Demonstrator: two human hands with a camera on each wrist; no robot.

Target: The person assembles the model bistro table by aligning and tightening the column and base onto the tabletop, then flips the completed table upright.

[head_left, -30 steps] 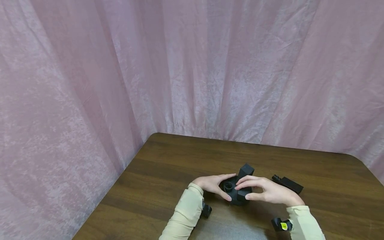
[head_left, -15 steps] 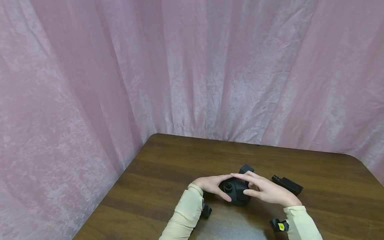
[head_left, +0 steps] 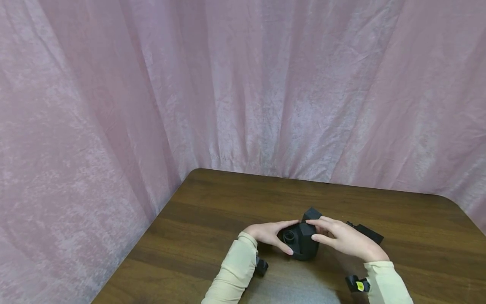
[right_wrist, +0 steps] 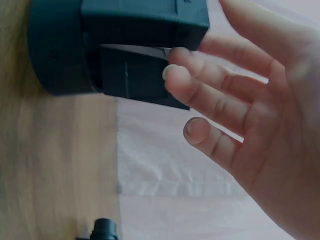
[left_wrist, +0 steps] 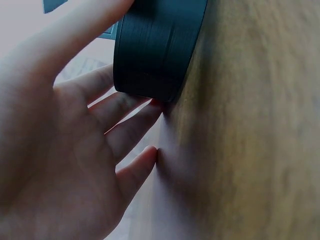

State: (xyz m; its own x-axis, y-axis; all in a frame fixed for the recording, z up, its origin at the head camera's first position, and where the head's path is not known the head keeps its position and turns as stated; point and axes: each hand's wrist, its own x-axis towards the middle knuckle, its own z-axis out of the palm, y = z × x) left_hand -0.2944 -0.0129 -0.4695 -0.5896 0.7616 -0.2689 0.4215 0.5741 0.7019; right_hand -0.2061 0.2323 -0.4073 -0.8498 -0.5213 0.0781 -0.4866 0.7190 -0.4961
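Note:
A black object (head_left: pixel 300 245) with a wide round base, a ring-like socket and blocky uprights stands on the table in the head view; its kind does not show. My left hand (head_left: pixel 267 233) holds the round base from the left, thumb in front and fingers behind. In the left wrist view, the base's curved side (left_wrist: pixel 155 55) lies between thumb and fingers. My right hand (head_left: pixel 343 238) is at the right of the uprights, fingers loosely bent. In the right wrist view, its fingertips (right_wrist: pixel 181 82) are right at the edge of one angular block (right_wrist: pixel 145 22).
A black oblong piece (head_left: pixel 366 233) with a knobbed end lies on the wooden table (head_left: pixel 228 194), just behind the right hand. Pink curtains (head_left: pixel 243 84) hang behind and left of the table. Small black devices (head_left: pixel 357 284) sit at the wrists.
My right hand has moved from over the uprights to their right side, uncovering a faceted block at the front. The left hand has stayed on the base.

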